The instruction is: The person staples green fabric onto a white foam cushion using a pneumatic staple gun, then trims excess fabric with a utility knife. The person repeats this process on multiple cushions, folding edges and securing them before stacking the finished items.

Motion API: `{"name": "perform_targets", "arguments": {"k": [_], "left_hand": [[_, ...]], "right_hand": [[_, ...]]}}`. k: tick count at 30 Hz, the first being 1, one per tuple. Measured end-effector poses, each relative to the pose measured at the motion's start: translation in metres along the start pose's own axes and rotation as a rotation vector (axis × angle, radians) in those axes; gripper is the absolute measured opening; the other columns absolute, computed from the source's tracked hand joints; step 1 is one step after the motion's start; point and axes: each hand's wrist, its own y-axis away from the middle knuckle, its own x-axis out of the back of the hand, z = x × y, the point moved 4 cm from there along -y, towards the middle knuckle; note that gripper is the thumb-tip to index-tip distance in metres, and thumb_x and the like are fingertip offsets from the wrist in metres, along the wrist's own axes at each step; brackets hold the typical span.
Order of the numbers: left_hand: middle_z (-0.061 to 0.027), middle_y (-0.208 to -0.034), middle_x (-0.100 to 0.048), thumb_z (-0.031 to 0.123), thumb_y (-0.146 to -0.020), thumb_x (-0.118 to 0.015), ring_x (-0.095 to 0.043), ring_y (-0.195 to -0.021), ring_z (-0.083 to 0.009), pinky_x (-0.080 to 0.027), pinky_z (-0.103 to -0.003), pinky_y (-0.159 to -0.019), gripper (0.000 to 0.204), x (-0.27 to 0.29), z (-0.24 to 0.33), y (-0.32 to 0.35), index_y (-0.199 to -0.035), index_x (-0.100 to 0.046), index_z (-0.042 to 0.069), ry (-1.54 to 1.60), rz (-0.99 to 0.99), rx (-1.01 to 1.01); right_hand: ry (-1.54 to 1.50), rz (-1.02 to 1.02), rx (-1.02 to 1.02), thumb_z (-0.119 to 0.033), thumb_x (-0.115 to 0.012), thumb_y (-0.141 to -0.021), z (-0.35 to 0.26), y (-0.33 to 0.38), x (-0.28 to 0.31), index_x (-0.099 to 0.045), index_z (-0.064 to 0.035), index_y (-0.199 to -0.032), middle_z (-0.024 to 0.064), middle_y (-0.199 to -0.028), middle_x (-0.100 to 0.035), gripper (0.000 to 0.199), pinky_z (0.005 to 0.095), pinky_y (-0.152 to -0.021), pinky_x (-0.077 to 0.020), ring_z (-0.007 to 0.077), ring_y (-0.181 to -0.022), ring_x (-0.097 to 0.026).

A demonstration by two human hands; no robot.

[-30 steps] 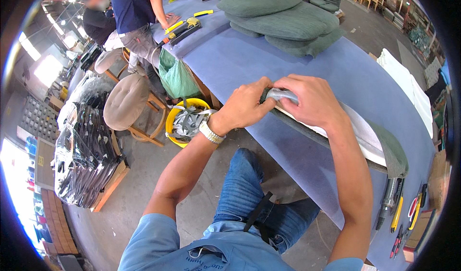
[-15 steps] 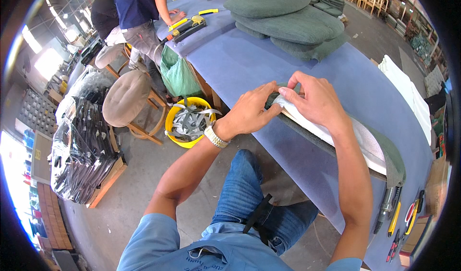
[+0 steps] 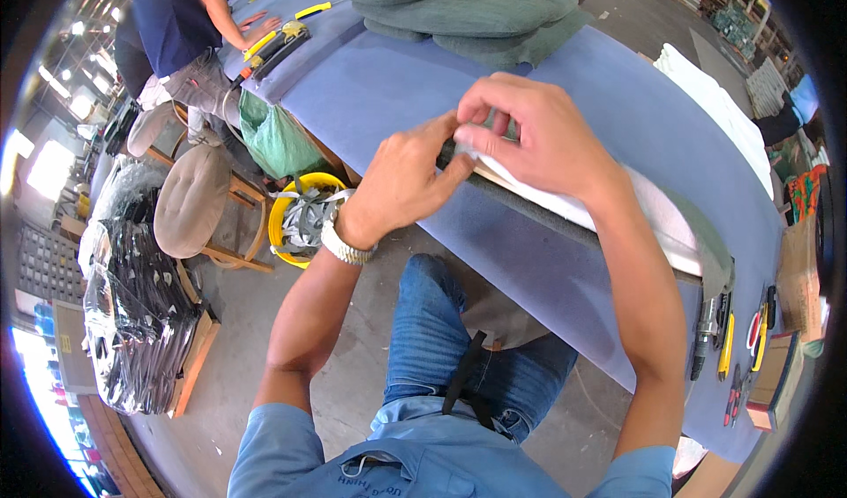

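While both hands met at the near end of the long white foam panel wrapped in grey-green fabric (image 3: 618,207), the left hand (image 3: 401,185) pinched the fabric edge at that end, fingers (image 3: 445,158) closed on it. The right hand (image 3: 534,136) sat on top of the same end, fingers (image 3: 481,110) curled down and gripping the fabric against the foam. The hands touched each other at the fingertips. The panel lay flat on the blue-covered surface (image 3: 397,83), along its near edge, running off to the right.

A silver wristwatch (image 3: 346,240) was on the left wrist. A stack of grey-green cushions (image 3: 468,4) lay at the far side of the surface, well apart from the hands. Hand tools with yellow and red handles (image 3: 732,339) lay at the right end. Below the surface stood a yellow bucket of grey strapping (image 3: 304,216), a green plastic bag (image 3: 278,136) and a round beige padded stool (image 3: 194,200). Another person in a dark blue shirt (image 3: 172,13) stood at the far left end.
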Motion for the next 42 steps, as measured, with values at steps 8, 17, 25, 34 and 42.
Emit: {"name": "perform_targets", "arguments": {"k": [8,17,25,34,42], "left_hand": [[-0.0161,-0.087,-0.073,0.021,-0.097,-0.068,-0.069,-0.081,-0.0201,-0.054,-0.037,-0.079,0.031,0.006,-0.027,-0.021,-0.118,-0.069,-0.002,0.18,-0.127,0.199],[-0.0055,-0.117,-0.07,0.027,-0.107,-0.062,-0.06,-0.107,-0.0125,-0.049,-0.032,-0.096,0.036,0.0,-0.054,-0.013,-0.128,-0.065,-0.002,0.445,-0.184,0.24],[-0.0036,-0.112,-0.066,0.029,-0.108,-0.062,-0.055,-0.103,-0.0097,-0.048,-0.029,-0.093,0.037,-0.016,-0.065,0.012,-0.127,-0.063,-0.003,0.637,-0.115,0.233],[-0.0055,-0.115,-0.069,0.024,-0.107,-0.063,-0.057,-0.103,-0.0099,-0.05,-0.029,-0.092,0.035,-0.023,-0.062,0.024,-0.126,-0.063,-0.005,0.697,-0.104,0.234],[-0.0017,-0.104,-0.066,0.019,-0.106,-0.064,-0.052,-0.089,-0.0056,-0.046,-0.024,-0.076,0.033,-0.021,-0.049,0.033,-0.126,-0.063,-0.006,0.559,-0.125,0.296]], "right_hand": [[0.308,0.027,0.293,-0.017,-0.075,-0.09,0.002,0.006,-0.009,-0.07,-0.0097,-0.098,0.006,-0.095,-0.072,0.012,0.0414,-0.074,-0.0547,0.029,-0.089,-0.069],[0.436,0.023,0.296,-0.027,-0.069,-0.092,0.008,-0.018,-0.02,-0.067,-0.0115,-0.092,0.0052,-0.079,-0.069,0.015,0.0443,-0.064,-0.0536,0.0303,-0.076,-0.069],[0.565,-0.002,0.405,-0.025,-0.065,-0.091,0.004,-0.015,-0.031,-0.069,-0.0164,-0.095,0.0052,-0.077,-0.073,0.011,0.0437,-0.063,-0.057,0.0285,-0.075,-0.074],[0.587,0.085,0.461,-0.026,-0.068,-0.089,0.002,0.0,-0.04,-0.067,-0.0178,-0.093,0.0005,-0.078,-0.072,0.01,0.0356,-0.066,-0.0547,0.0218,-0.075,-0.074],[0.551,0.081,0.405,-0.027,-0.067,-0.09,0.009,0.006,-0.046,-0.066,-0.0176,-0.097,0.0013,-0.082,-0.073,0.012,0.0372,-0.068,-0.0573,0.0224,-0.079,-0.074]]}}
